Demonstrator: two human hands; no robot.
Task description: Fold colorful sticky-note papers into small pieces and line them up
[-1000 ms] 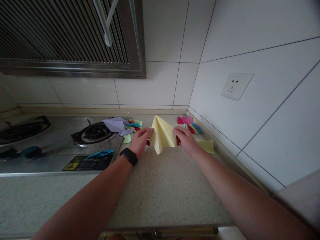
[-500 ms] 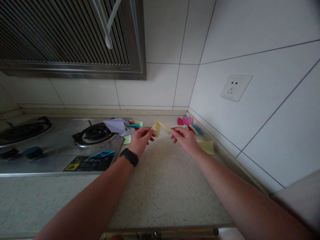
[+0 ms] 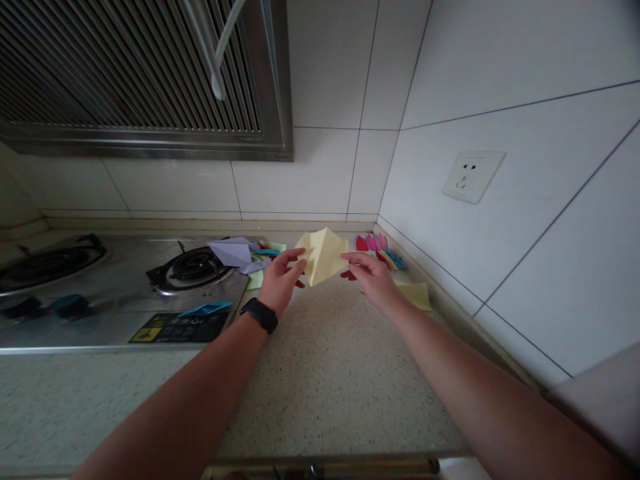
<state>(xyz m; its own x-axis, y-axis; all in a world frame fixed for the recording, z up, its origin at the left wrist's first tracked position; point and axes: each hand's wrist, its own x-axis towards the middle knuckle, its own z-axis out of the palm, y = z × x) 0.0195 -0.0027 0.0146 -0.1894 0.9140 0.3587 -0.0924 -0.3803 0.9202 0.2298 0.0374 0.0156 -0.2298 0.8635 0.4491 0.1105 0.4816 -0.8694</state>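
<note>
A creased sheet of yellow paper (image 3: 325, 255) is held up above the counter between my two hands, its broad face showing with a fold line down the middle. My left hand (image 3: 283, 277), with a black watch (image 3: 259, 315) on the wrist, pinches the sheet's left edge between thumb and fingers. At the right edge, the fingers of my right hand (image 3: 369, 272) close on the paper. Another piece of yellow paper (image 3: 416, 295) lies on the counter just beyond my right wrist.
A lilac folded paper plane (image 3: 233, 252) lies by the right burner (image 3: 193, 268), beside coloured papers. Blue folded paper (image 3: 206, 309) rests on the stove's front. Several colourful folded papers (image 3: 380, 250) sit in the back corner. A range hood (image 3: 150, 143) overhangs the stove; a tiled wall (image 3: 540, 200) rises at right.
The yellow paper, seen before as a narrow zigzag strip, is now spread out with its broad face showing. Both hands stay in almost the same place, still holding its sides.
</note>
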